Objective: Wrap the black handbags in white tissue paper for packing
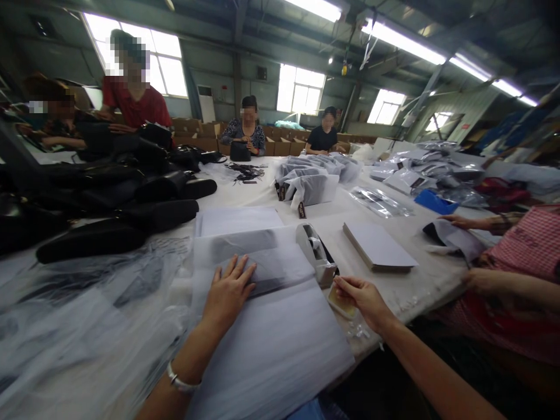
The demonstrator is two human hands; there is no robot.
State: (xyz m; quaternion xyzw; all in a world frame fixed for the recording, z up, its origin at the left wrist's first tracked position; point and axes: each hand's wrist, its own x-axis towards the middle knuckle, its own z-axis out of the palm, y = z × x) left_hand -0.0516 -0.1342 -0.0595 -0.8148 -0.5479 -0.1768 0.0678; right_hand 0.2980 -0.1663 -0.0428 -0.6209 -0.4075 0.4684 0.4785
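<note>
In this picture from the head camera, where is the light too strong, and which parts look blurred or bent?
Head view: windows washed out to white, ceiling tubes glaring; head view: clear plastic sleeves with shiny reflections, black bags losing detail in darkness; head view: checked red cloth soft and stretched near the edge, left hand and right hand fairly clear.

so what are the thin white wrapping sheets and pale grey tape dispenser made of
The thin white wrapping sheets look like matte tissue paper or soft plastic film: a dark shape shows hazily through. The pale grey tape dispenser is probably smooth moulded plastic, judging by its rounded edges.
</note>
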